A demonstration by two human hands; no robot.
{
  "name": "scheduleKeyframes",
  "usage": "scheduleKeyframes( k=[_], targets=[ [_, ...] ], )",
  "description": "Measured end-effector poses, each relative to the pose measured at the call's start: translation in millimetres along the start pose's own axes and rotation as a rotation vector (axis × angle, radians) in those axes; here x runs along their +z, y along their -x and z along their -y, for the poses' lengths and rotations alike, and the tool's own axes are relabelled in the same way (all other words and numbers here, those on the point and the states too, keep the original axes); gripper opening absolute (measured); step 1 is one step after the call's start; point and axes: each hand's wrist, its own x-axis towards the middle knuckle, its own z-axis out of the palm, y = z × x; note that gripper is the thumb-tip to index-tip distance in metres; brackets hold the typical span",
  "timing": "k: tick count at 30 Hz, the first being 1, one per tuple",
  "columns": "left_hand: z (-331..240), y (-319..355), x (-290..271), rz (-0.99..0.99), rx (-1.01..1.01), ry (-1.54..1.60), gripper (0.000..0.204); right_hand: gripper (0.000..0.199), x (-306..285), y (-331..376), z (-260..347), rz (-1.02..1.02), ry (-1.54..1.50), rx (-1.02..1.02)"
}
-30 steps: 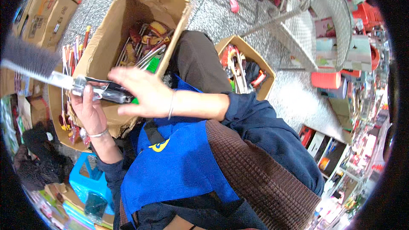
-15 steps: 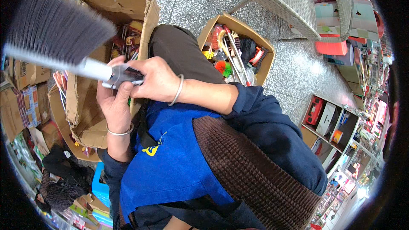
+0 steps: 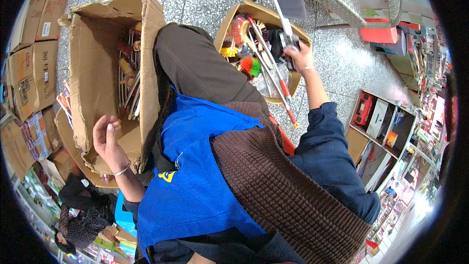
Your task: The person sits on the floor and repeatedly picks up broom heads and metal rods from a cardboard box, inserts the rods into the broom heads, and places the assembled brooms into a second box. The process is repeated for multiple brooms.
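The long white-backed brush with dark grey bristles (image 3: pixel 287 0) is at upper right, over a small brown cardboard box (image 3: pixel 294 83); having crossed from the left, it is now in the right hand (image 3: pixel 299 56) alone, fingers closed round its lower end. Its head points to the top edge, long axis steep, leaning left. At left, the left hand (image 3: pixel 109 142) seems empty, fingers loosely curled, over a tall brown cardboard box (image 3: pixel 95 68).

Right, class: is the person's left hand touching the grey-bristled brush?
Apart. The head view shows a wide gap: the left hand is by the large cardboard box, while the brush is well to the right, gripped in the right hand.
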Motion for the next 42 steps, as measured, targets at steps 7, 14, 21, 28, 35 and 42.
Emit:
scheduleKeyframes(
  k=[7,14,21,28,35,42],
  targets=[
    [19.4,12.1,-4.9,-0.015,-0.094,0.045,0.023,0.043,-15.1,58.0,-151.1,0.087,0.368,0.400],
    [17.7,10.4,6.4,0.017,-0.109,0.055,0.023,0.040,-1.7,64.5,-134.7,-0.274,0.925,0.468],
    [18.9,14.4,7.5,0.039,-0.155,0.015,0.026,0.039,85.2,15.3,-100.2,0.078,0.529,-0.011],
    [19.2,25.2,3.5,0.033,-0.130,0.037,0.022,0.054,159.6,16.6,-119.4,0.206,0.701,0.436],
    [27.3,26.9,0.3,0.036,-0.124,0.063,0.022,0.063,118.4,33.7,-89.2,0.100,0.090,0.194],
    [32.5,26.5,-1.8,0.017,-0.079,0.123,0.021,0.061,51.9,23.4,-3.9,0.188,-0.276,0.361]
  ],
)
